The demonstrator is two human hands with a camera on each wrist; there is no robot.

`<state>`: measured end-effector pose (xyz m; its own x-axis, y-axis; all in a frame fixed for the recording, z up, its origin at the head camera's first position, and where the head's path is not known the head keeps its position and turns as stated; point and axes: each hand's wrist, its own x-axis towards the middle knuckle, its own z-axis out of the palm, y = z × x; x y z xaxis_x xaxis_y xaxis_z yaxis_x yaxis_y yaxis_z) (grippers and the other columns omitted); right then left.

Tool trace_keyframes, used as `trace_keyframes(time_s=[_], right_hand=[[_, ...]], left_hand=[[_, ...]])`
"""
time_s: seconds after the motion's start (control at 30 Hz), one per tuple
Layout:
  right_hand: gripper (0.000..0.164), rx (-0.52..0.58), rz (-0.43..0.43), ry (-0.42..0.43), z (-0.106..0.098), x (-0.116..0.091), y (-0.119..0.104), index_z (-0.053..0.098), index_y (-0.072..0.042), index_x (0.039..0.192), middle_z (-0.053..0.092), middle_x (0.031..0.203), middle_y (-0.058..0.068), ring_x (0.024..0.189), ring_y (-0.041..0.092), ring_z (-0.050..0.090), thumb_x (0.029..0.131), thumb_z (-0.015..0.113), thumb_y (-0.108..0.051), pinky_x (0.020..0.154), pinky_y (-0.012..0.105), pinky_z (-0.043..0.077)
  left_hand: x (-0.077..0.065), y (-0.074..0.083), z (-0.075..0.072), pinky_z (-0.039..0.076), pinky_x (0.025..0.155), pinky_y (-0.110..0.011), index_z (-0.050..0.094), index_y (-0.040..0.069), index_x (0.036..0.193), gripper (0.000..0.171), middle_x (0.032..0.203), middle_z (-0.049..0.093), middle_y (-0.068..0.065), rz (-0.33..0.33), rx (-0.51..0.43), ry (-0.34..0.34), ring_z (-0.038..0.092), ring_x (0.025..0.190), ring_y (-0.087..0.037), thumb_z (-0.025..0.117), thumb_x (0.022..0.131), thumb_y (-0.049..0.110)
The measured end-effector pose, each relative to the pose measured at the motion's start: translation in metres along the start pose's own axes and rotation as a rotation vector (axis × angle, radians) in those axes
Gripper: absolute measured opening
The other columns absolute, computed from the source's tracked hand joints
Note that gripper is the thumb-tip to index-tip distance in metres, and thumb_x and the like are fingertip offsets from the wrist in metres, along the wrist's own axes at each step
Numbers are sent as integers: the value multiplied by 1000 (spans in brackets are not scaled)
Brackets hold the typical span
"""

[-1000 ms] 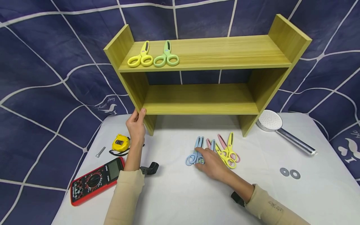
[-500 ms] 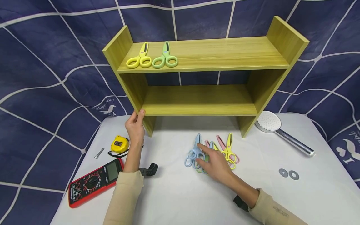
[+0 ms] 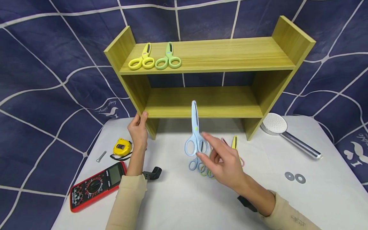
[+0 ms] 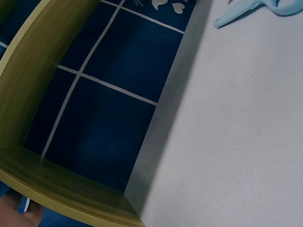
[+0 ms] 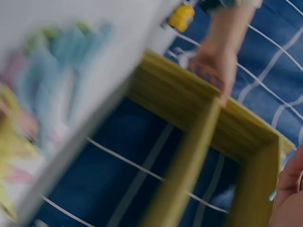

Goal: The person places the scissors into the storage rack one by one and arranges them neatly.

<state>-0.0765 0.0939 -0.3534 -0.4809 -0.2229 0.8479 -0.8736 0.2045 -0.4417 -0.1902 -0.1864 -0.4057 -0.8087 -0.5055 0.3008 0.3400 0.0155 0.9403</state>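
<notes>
My right hand [image 3: 225, 161] pinches a pair of light blue scissors [image 3: 195, 126] by one handle loop, between thumb and index finger. They are raised, blades up, and overlap the shelf's lower board in the head view. Below and behind that hand lies a pile of blue, green, yellow and pink scissors, partly covered by it; a blue pair [image 3: 198, 159] and a yellow blade [image 3: 234, 142] show. My left hand [image 3: 139, 129] grips the left side panel of the wooden shelf [image 3: 207, 112], thumb on the front edge. On its top board lie yellow scissors [image 3: 145, 57] and green scissors [image 3: 169, 55].
Left on the white table are a tape measure [image 3: 122, 147], a bolt [image 3: 101, 157] and a red-black multimeter [image 3: 96, 187]. To the right lie a shower head [image 3: 275, 124] and two washers [image 3: 300, 175]. A dark blue cloth [image 3: 57, 95] hangs behind.
My right hand has taken a pair of light blue scissors from the pile and lifted it toward the shelf. The left hand keeps its grip on the panel.
</notes>
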Motion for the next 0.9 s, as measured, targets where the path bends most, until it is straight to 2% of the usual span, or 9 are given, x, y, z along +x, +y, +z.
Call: trace_keyframes(time_s=[0.07,0.17,0.27,0.37,0.47,0.57,0.7,0.9], right_hand=[[44,-7,-42,40,-3,20,-2,59,7,128,65,89,12,48,5,42,95,67,-23,44,12,37],[45,-27,-64,83,-9,50,-4,59,8,126,67,88,12,47,5,43,96,66,-25,44,14,37],[46,-6,-46,127,-17,77,-5,61,9,122,70,89,12,45,5,45,95,67,-27,44,14,37],[41,60,-11,153,-26,97,-4,61,10,121,72,96,14,44,5,47,91,71,-16,42,14,34],[41,92,12,176,-34,111,-4,61,10,122,73,99,15,43,6,48,83,73,4,41,15,33],[49,33,20,184,-39,121,-2,61,9,123,74,96,14,43,5,49,76,73,15,41,14,33],[51,-70,37,152,-43,130,2,62,7,125,74,96,14,42,4,50,77,77,11,43,13,37],[47,-195,44,87,-45,148,10,60,6,127,73,101,15,44,2,52,85,77,-6,44,13,43]], left_hand=[[1,0,0,47,100,-31,63,5,131,37,126,65,-13,-7,-3,6,62,113,-17,65,97,20],[3,0,-1,47,100,-30,64,5,129,35,125,65,-14,-19,-13,16,63,110,-15,66,96,18],[3,1,-1,48,99,-30,64,5,129,35,125,65,-14,-26,-18,11,63,109,-14,66,96,17],[2,2,-1,48,99,-29,63,5,130,36,127,64,-13,-33,-15,-5,63,109,-13,66,96,18],[0,3,-1,47,100,-30,63,6,131,36,128,63,-13,-37,-10,-4,62,109,-13,65,97,18],[1,2,-2,47,101,-30,63,7,131,36,129,63,-13,-37,-5,4,62,110,-13,65,97,19],[1,2,-2,47,101,-30,63,7,131,36,129,63,-12,-33,0,6,62,111,-14,65,97,19],[2,-1,-1,47,101,-31,63,6,131,37,130,63,-12,-25,-11,2,62,113,-16,65,97,18]])
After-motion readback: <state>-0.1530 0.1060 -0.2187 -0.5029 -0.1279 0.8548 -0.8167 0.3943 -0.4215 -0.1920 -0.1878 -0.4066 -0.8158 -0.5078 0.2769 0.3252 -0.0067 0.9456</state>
